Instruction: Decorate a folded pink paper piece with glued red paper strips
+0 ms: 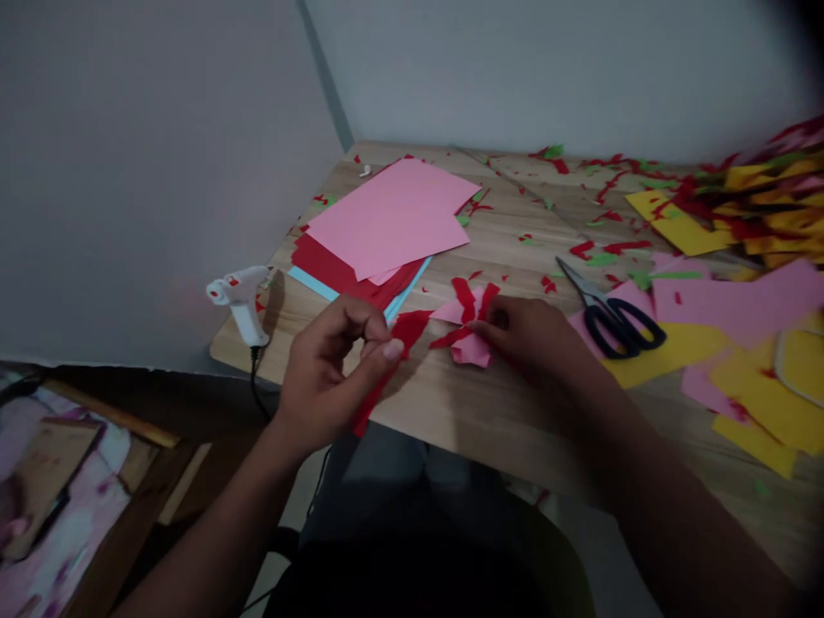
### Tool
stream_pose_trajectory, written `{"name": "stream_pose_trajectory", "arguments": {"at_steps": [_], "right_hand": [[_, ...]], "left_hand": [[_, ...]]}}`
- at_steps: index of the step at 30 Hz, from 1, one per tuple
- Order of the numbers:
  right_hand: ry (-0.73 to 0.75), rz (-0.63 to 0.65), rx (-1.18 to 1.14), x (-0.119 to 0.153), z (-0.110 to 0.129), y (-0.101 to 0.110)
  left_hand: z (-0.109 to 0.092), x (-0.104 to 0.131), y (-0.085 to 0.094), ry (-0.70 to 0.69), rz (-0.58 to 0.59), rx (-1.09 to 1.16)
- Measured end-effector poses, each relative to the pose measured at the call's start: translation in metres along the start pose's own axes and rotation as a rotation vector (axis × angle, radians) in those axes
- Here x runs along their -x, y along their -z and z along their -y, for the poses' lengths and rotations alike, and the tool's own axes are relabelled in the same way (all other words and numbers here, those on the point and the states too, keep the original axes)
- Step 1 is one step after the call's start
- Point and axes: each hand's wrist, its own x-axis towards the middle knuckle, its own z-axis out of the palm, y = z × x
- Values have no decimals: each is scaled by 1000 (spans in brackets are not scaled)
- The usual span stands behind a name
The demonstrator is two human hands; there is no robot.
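Observation:
My left hand (338, 365) pinches a strip of red paper (410, 330) between thumb and forefinger, near the table's front edge; part of the strip hangs below the hand. To its right, my right hand (524, 330) has its fingers closed on a pink and red paper piece (473, 348), with red strips across pink paper. The two hands are apart. Behind them lies a stack of pink sheets (392, 215) over red sheets (322, 262) and light blue ones. Dark-handled scissors (611, 322) rest on pink and yellow paper beyond my right forearm.
A white glue gun (238, 300) with a black cord stands at the wooden table's (502, 249) left edge. Red and green scraps litter the back. Yellow sheets (669, 352) and a heap of coloured cut paper (772, 202) lie at the right. A wall rises behind.

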Motion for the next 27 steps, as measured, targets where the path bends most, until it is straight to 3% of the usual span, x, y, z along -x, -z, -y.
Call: {"name": "stream_pose_trajectory", "arguments": {"at_steps": [3,6,10,13,17,21,27], "right_hand": [[7,-16,-37,0,1,-1],[1,-29,-40,0,2,0],[12,-23,-69,1,2,1],[27,-42,-106,-1,-1,0],[71,-150,-210,-2,-5,2],[117,-352,-408,2,-3,8],[239,-786,-722,6,-1,13]], "left_hand": [[20,5,-14,-44,104,-229],[44,-7,-38,-111,250,-366],[77,-26,-63,-111,236,-476],[90,-33,-69,-65,248,-474],[93,-35,-67,-2,242,-403],[84,-37,-64,94,131,-213],[69,-44,-51,155,-81,39]]}}
